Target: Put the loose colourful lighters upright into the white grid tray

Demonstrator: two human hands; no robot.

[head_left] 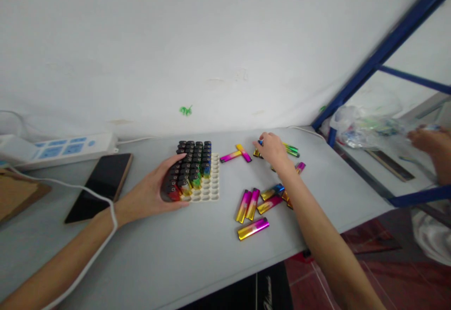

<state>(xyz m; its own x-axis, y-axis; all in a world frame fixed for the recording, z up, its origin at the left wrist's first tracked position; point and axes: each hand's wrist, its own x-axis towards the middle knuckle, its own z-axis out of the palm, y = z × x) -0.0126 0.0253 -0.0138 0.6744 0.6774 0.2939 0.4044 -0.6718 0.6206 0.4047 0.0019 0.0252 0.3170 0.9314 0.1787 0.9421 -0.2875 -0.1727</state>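
A white tray [215, 183] with rows of round holes stands on the grey table, its left part filled with upright black-topped lighters [193, 159]. My left hand [157, 185] wraps round the tray's left side, thumb at the near edge and fingers at the far side. Beyond the loose lighters, my right hand [273, 148] pinches at a blue-and-gold lighter [260, 146], partly hidden by the fingers. Several shiny lighters lie nearby, among them a gold-and-purple lighter [252, 228] at the front and a green lighter [291, 150] right of that hand.
A phone [100, 185] lies left of the tray, below a white power strip [70, 148]. A white cable [113, 216] crosses my left forearm. A blue metal frame [373, 70] bounds the right side; beyond it are plastic bags [355, 124] and another person's hand [430, 138].
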